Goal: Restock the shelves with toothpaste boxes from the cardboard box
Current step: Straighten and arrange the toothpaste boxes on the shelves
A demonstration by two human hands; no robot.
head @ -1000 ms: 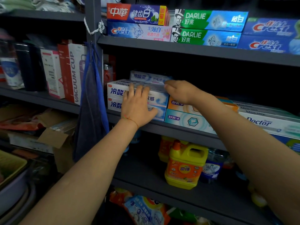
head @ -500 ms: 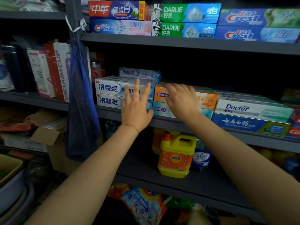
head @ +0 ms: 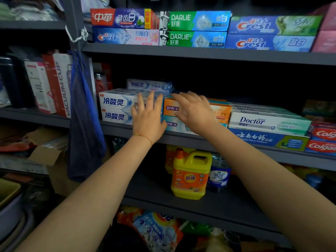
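Note:
On the middle shelf (head: 181, 140) stand stacked white-and-blue toothpaste boxes (head: 116, 110) at the left. Beside them are an orange toothpaste box (head: 221, 113) and a pale teal one (head: 174, 125) under it. My left hand (head: 148, 119) lies flat with straight fingers against the right end of the white-and-blue boxes. With spread fingers, my right hand (head: 195, 111) rests across the front of the orange and teal boxes. Neither hand grips anything. A further white-and-blue box (head: 149, 85) lies behind, on top of the stack.
Doctor and blue boxes (head: 269, 128) and red Colgate boxes (head: 322, 140) fill the shelf's right side. The top shelf holds Crest and Darlie boxes (head: 192, 29). A yellow detergent jug (head: 190, 175) stands below. A blue bag (head: 83, 120) hangs from the post; a cardboard box (head: 47, 151) sits at the left.
My right hand came off the top of the white-and-blue stack and now lies flat on the orange and teal boxes. My left hand stayed on the white-and-blue boxes, shifting slightly right.

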